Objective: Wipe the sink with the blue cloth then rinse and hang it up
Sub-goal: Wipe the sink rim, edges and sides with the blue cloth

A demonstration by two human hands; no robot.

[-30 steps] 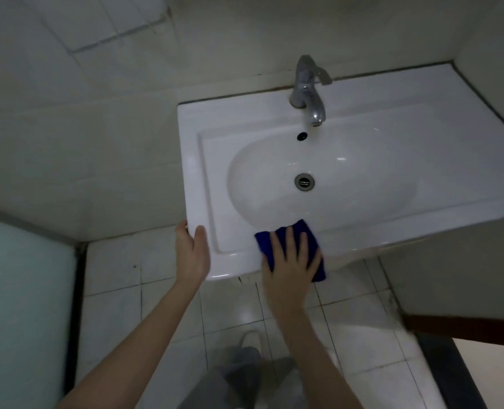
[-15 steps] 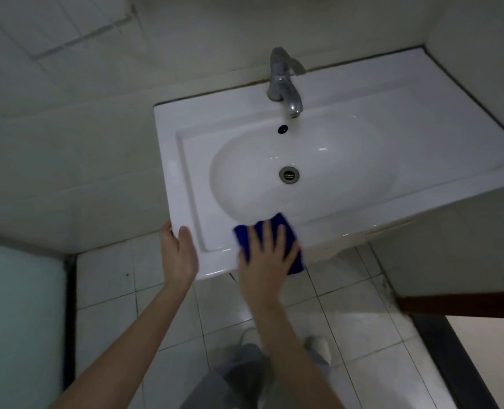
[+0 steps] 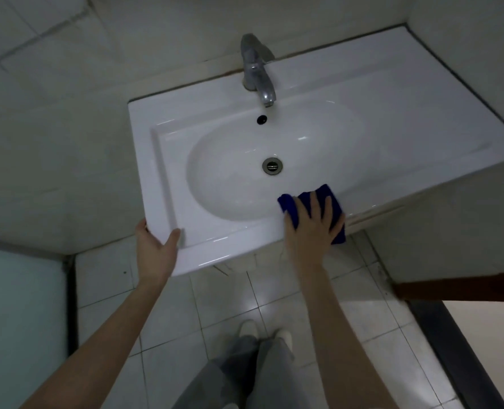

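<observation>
The white sink (image 3: pixel 392 149) sits against the tiled wall, its oval basin dry-looking around the metal drain (image 3: pixel 272 166). A folded blue cloth (image 3: pixel 326 199) lies on the sink's front rim, right of the basin's middle. My right hand (image 3: pixel 314 228) presses flat on the cloth with fingers spread and straight. At the sink's front left corner, my left hand (image 3: pixel 156 249) rests on the rim, thumb on top and fingers under the edge. The chrome tap (image 3: pixel 256 72) stands at the back, with no water running.
A round overflow hole (image 3: pixel 261 119) sits below the tap spout. The tiled floor (image 3: pixel 221 296) lies beneath, with my legs and shoes at the bottom. A frosted glass panel (image 3: pixel 17 320) stands at the left, a dark door threshold (image 3: pixel 463 364) at the right.
My right hand has slid the cloth to the right along the front rim. My left hand stays at the front left corner.
</observation>
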